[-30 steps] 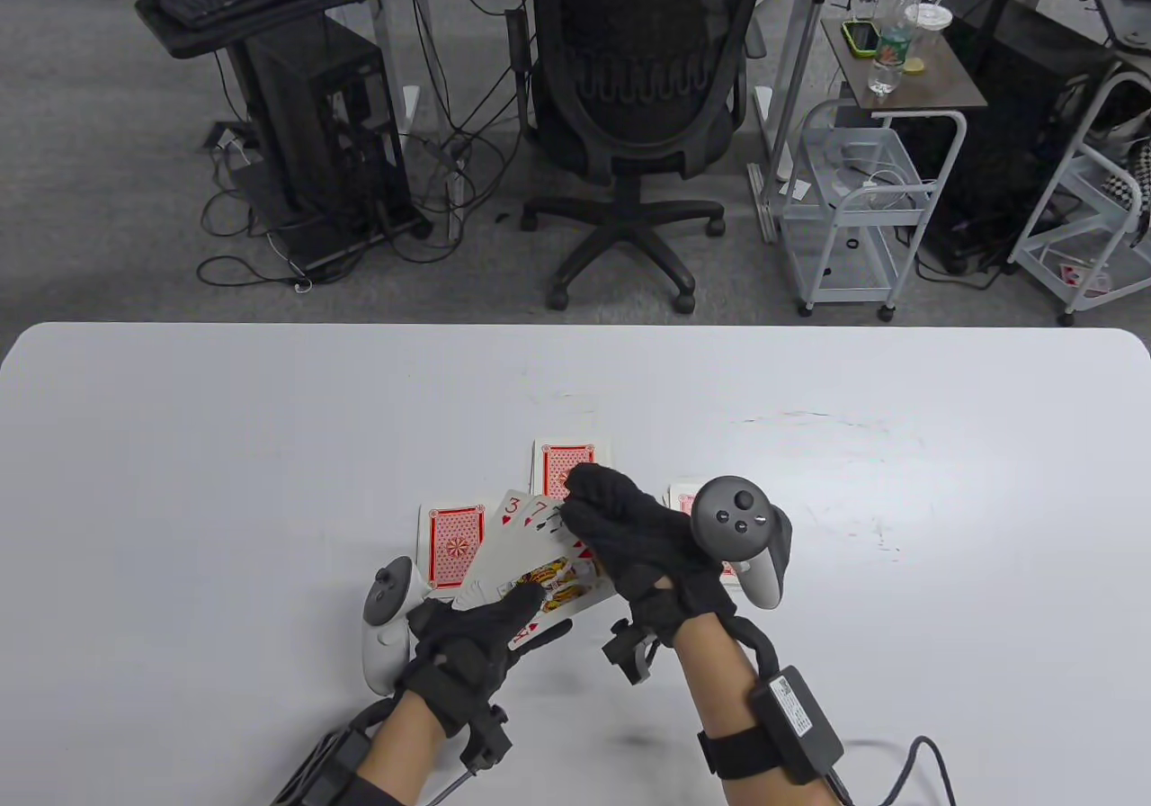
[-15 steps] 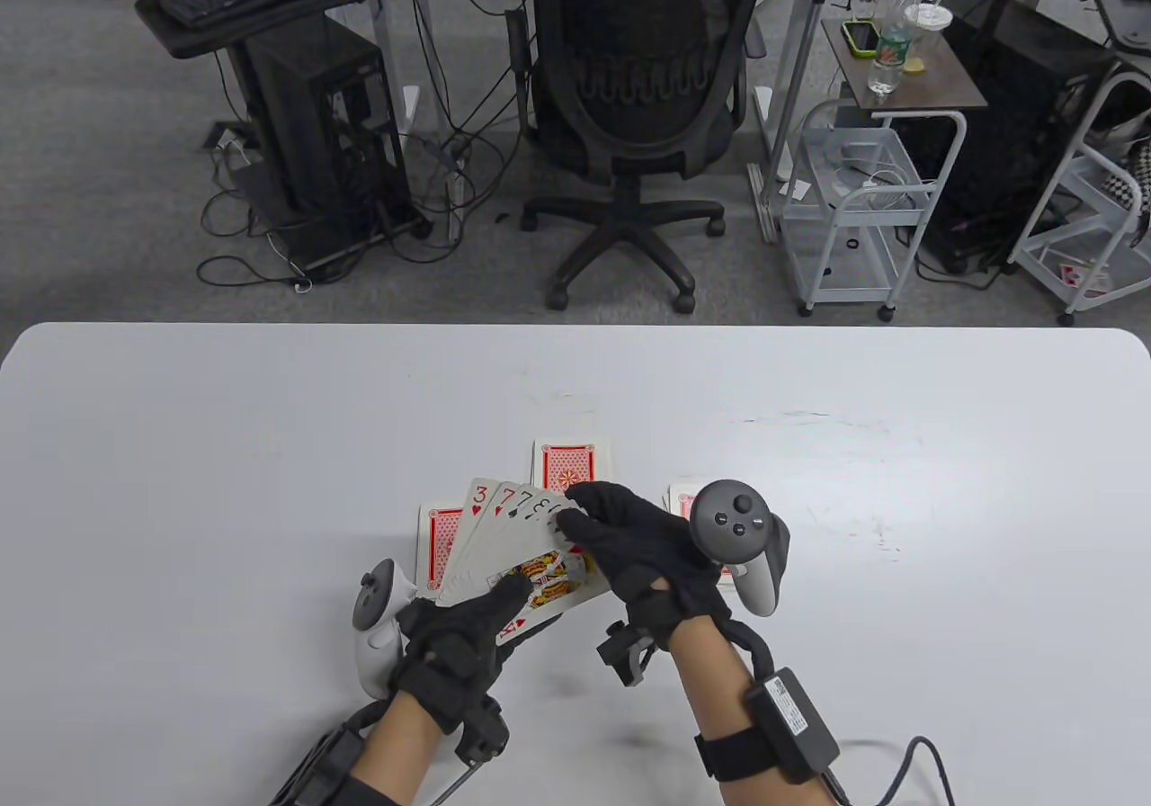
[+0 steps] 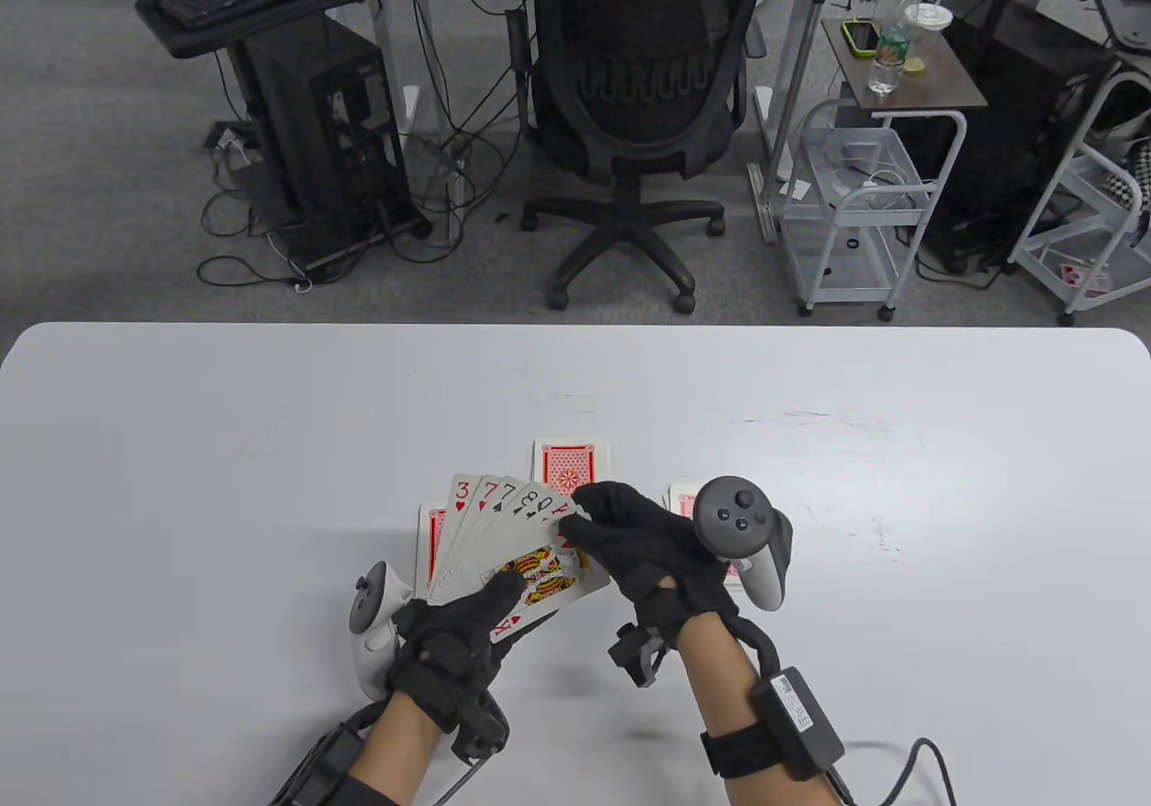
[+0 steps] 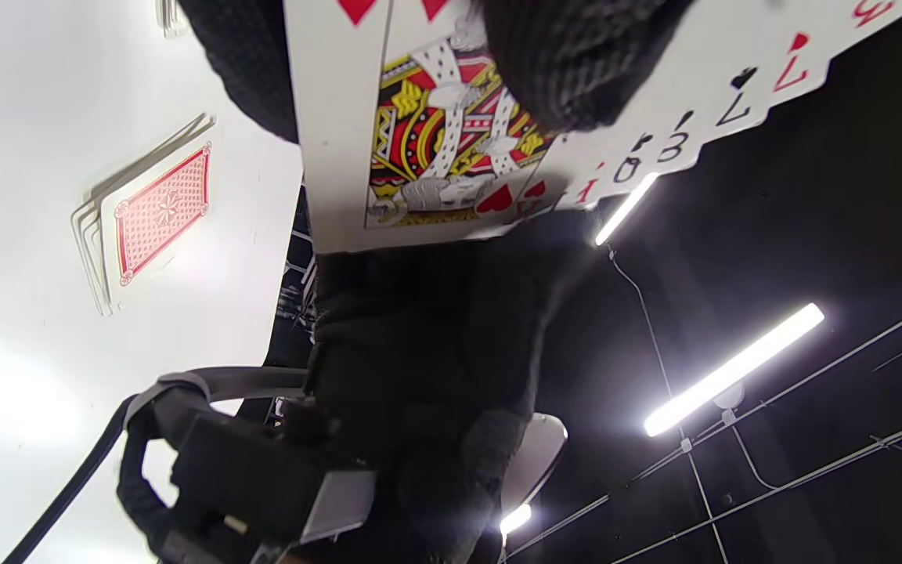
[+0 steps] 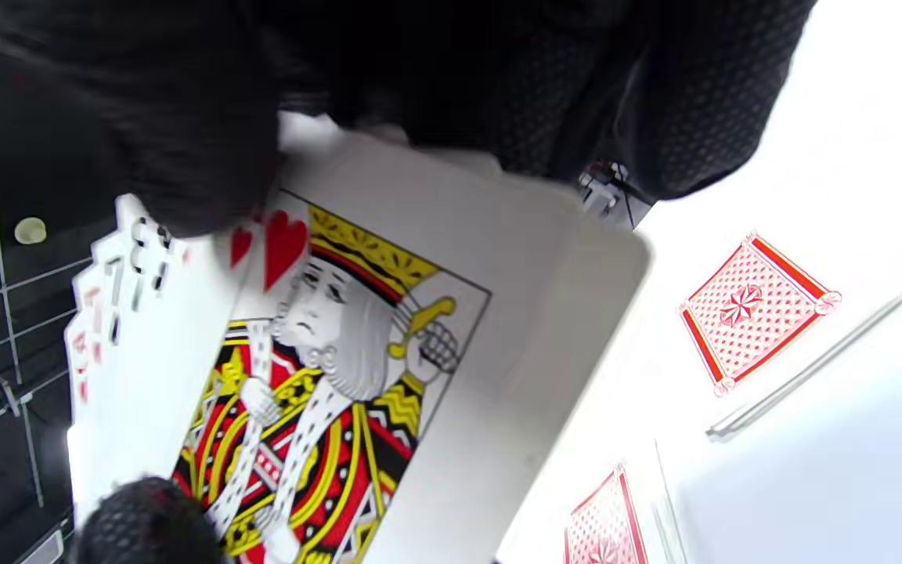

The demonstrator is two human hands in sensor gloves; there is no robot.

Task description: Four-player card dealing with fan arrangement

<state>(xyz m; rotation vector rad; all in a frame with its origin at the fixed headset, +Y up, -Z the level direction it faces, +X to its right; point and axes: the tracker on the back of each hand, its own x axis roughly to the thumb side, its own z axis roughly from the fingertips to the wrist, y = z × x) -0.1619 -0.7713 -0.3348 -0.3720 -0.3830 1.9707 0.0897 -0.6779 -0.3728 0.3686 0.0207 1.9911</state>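
Note:
A face-up fan of cards (image 3: 513, 541) is held above the white table (image 3: 180, 446); it shows a 3, two 7s, a 3, a Q and the king of hearts (image 4: 451, 149) on top. My left hand (image 3: 468, 631) grips the fan's lower end, thumb on the king. My right hand (image 3: 629, 541) pinches the fan's upper right corner at the king's edge (image 5: 318, 235). Three face-down red-backed piles lie on the table: one behind the fan (image 3: 568, 461), one left under the fan (image 3: 435, 536), one right, partly hidden by my right hand (image 3: 683, 498).
The table's far edge runs across the view, with an office chair (image 3: 643, 113), a white cart (image 3: 854, 203) and desks behind it. In the wrist views face-down piles (image 4: 155, 215) (image 5: 756, 305) lie on the table beside the hands.
The fan has spread wider to the left, showing more card corners. My left hand has shifted slightly left and down; my right hand stays at the upper right corner.

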